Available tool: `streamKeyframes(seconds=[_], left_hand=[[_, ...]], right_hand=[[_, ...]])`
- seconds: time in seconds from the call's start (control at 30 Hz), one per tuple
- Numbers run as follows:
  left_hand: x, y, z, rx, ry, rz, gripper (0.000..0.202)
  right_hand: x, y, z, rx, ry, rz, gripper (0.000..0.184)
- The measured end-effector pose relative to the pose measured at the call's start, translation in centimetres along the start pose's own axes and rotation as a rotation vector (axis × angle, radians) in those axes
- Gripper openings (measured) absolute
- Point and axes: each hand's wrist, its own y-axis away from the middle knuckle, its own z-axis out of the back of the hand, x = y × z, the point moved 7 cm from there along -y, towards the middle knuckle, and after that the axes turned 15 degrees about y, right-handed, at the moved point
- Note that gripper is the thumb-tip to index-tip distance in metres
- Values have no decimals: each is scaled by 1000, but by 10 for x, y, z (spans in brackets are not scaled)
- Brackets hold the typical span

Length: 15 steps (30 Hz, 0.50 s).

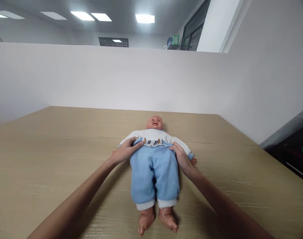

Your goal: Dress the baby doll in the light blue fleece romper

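Observation:
A baby doll (155, 122) lies on its back on a wooden table (54, 156), head away from me and bare feet toward me. It wears a white top (151, 136) and light blue fleece trousers (155, 172) with white cuffs. My left hand (126, 151) pinches the waistband of the trousers at the doll's left side in view. My right hand (181, 156) grips the waistband on the other side. Both hands have their fingers closed on the blue fabric at waist height.
A white partition wall (116, 79) stands behind the table and along its right side. A dark object (290, 146) lies past the table's right edge. Ceiling lights show above the partition.

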Motion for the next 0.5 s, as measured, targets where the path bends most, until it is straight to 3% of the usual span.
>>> streamKeyframes(seconds=[0.13, 0.3, 0.4, 0.5], left_hand=[[39, 11, 9, -4, 23, 88, 48], [74, 19, 5, 9, 527, 211, 46], [64, 20, 4, 36, 491, 186, 45], [28, 20, 5, 52, 176, 20, 39]], right_hand=[[-25, 19, -3, 10, -27, -110, 30], [-35, 33, -20, 123, -360, -265, 50], [-30, 35, -20, 180, -355, -252, 54], [-9, 34, -10, 202, -113, -60, 43]])
